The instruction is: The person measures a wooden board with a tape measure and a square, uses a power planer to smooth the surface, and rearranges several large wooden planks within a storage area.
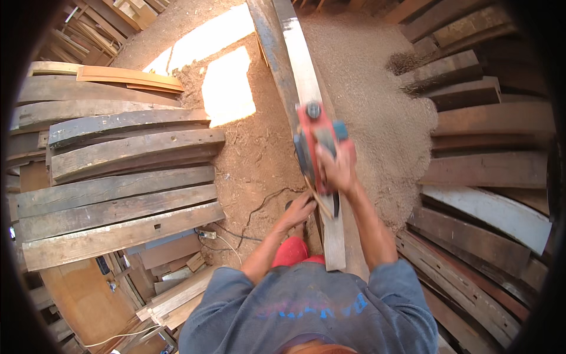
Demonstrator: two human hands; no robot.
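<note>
Along the forward-running plank, the red power planer is gripped by the right hand; the left hand's hold cannot be told.

A long, worn bench carries a pale wooden board lying lengthwise along it.

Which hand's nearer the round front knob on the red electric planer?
Right. The right hand grips the red electric planer behind the round front knob; the left hand is farther back, by the left side of the pale board.
</note>
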